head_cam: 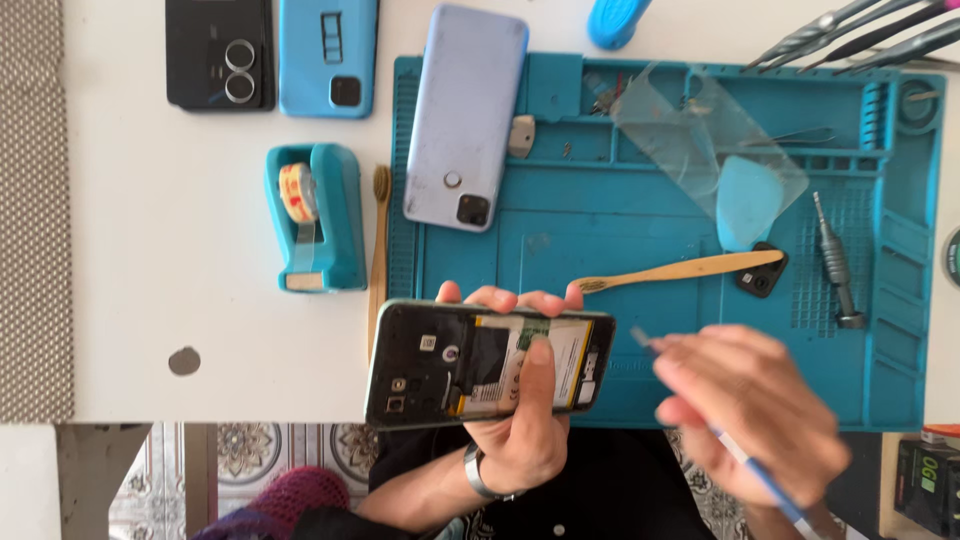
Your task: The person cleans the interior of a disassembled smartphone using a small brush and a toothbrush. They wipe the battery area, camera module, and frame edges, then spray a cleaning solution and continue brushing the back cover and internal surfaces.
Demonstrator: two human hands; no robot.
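My left hand grips an opened phone with its back cover off, held level over the front edge of the blue work mat. My thumb lies across the phone's yellow-and-white battery and my fingertips curl over its far edge. A metal watch band is on that wrist. My right hand, blurred with motion, holds a thin tool with a blue handle. The tool's tip points towards the phone's right end, a short gap away.
On the mat lie a lilac phone, a bamboo brush, a clear film, a blue pick, a small camera part and a screwdriver. A teal tape dispenser, two phones and tweezers lie around it.
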